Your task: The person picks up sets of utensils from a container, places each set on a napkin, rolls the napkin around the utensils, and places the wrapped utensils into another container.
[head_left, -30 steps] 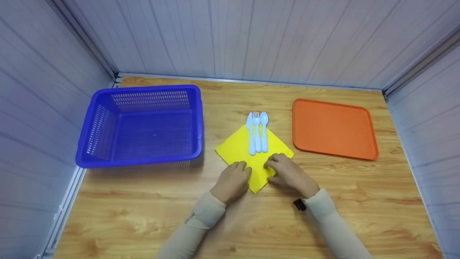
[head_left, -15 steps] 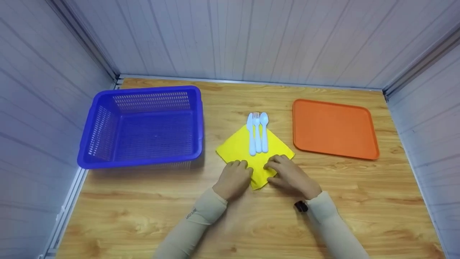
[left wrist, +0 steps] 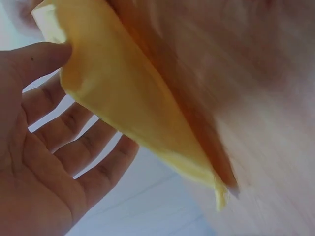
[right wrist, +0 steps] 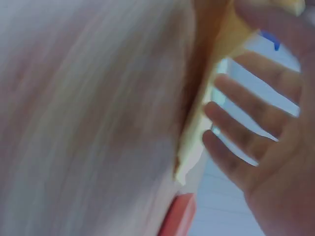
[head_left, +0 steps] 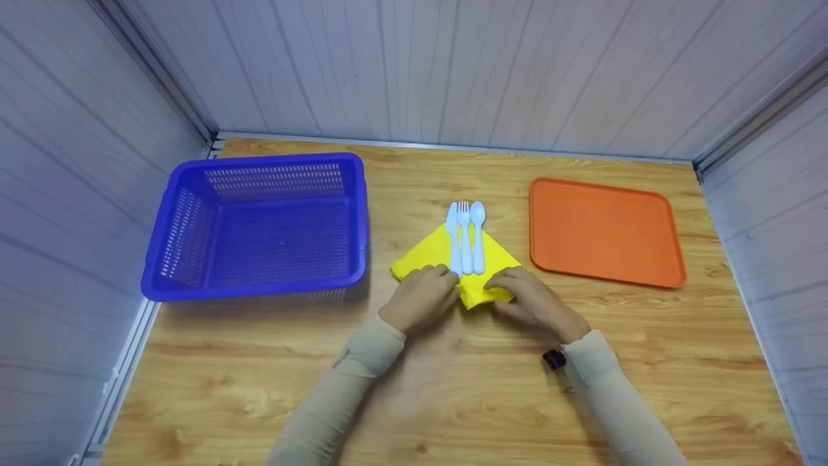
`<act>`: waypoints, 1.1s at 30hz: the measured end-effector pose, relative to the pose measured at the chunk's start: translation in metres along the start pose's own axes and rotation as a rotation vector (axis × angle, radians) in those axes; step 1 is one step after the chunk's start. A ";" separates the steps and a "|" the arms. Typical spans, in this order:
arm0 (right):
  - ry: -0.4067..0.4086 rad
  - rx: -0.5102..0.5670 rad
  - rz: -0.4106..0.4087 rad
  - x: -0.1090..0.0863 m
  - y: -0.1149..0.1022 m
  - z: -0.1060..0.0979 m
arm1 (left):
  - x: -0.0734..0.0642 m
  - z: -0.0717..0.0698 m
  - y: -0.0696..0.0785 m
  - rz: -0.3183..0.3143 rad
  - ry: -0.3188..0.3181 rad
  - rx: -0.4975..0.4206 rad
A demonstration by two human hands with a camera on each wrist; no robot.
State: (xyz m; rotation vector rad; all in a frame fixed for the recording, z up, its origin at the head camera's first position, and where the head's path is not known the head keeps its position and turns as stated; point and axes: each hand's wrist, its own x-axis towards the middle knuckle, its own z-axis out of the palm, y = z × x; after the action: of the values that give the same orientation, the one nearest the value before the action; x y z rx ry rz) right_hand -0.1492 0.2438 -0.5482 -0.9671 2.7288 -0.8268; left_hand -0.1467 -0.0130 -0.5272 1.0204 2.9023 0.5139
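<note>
A yellow cloth napkin (head_left: 427, 254) lies cornerwise on the table, its near part lifted and folded back. On it lie a pale blue knife (head_left: 453, 239), fork (head_left: 465, 243) and spoon (head_left: 478, 236), side by side. My left hand (head_left: 419, 296) pinches the napkin's near left edge, thumb on one face and fingers behind the cloth (left wrist: 120, 93) in the left wrist view. At the near right edge, my right hand (head_left: 535, 299) pinches the cloth between thumb and index finger; its other fingers (right wrist: 246, 96) extend loosely along the napkin. The knife's handle end touches or nears the left fingers.
A blue perforated basket (head_left: 259, 290) stands on the left side of the wooden table (head_left: 466, 401). An orange tray (head_left: 605, 233) lies flat to the right. Panelled walls (head_left: 414, 71) enclose the back and sides. A black device (head_left: 554, 360) sits at the right wrist.
Both hands have moved forward, toward the cutlery, carrying the napkin's near edge with them. The near corner has lifted and folded back, now ending close to the handles. The cutlery stays put.
</note>
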 end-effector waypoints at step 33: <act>0.137 0.128 0.417 0.054 0.031 -0.001 | 0.031 0.022 -0.056 -0.349 0.122 -0.010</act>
State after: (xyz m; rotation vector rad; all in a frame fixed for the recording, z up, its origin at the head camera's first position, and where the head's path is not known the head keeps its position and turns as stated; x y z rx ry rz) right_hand -0.2089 0.2317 -0.5609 -0.3061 2.7951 -0.9954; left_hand -0.2022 -0.0283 -0.5628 0.4758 3.0808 0.5846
